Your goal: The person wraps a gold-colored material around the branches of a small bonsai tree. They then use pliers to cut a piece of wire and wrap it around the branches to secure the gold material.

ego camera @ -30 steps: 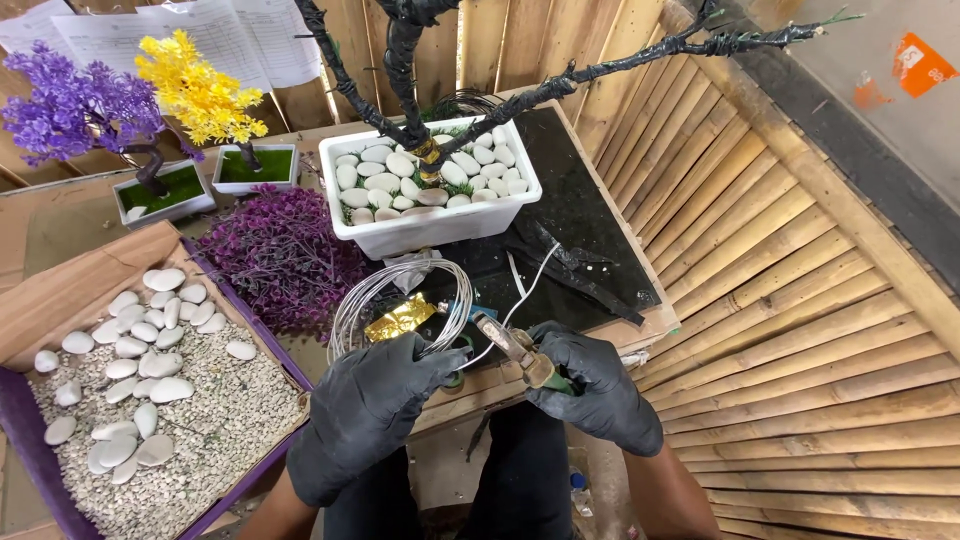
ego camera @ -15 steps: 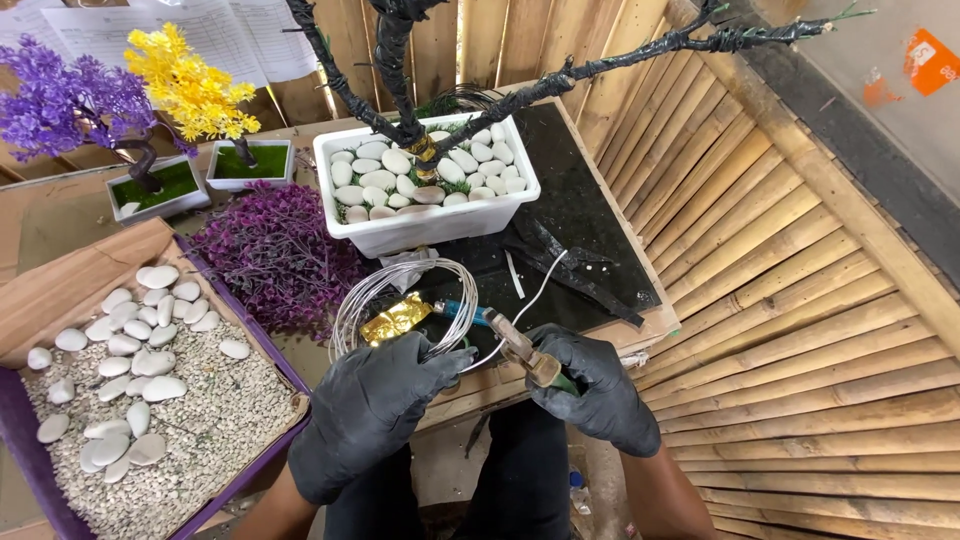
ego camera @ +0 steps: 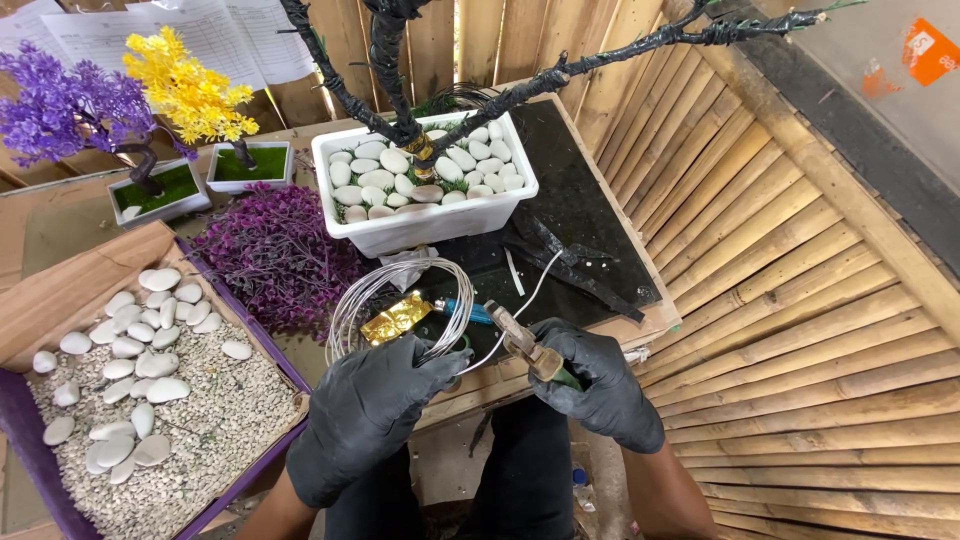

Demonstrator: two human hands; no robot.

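Observation:
Both my hands wear black gloves. My left hand (ego camera: 375,400) grips the near edge of a coil of silver wire (ego camera: 395,300) with a gold label on it. In my right hand (ego camera: 600,385) I hold rusty pliers (ego camera: 518,340), jaws pointing up and left toward the coil. A loose white wire end (ego camera: 520,300) runs from the coil past the pliers' jaws. Just beyond stands a white rectangular planter (ego camera: 425,220) filled with white pebbles, from which black-wrapped tree branches (ego camera: 560,75) rise.
A box of gravel and white stones (ego camera: 150,400) lies at the left. Purple foliage (ego camera: 275,255) sits beside it. Small purple (ego camera: 70,105) and yellow (ego camera: 190,90) model trees stand at the back left. A black mat (ego camera: 590,220) covers the wooden worktop; slatted bamboo lies to the right.
The pliers and my right hand have shifted slightly toward the coil. My left hand keeps its hold on the wire coil.

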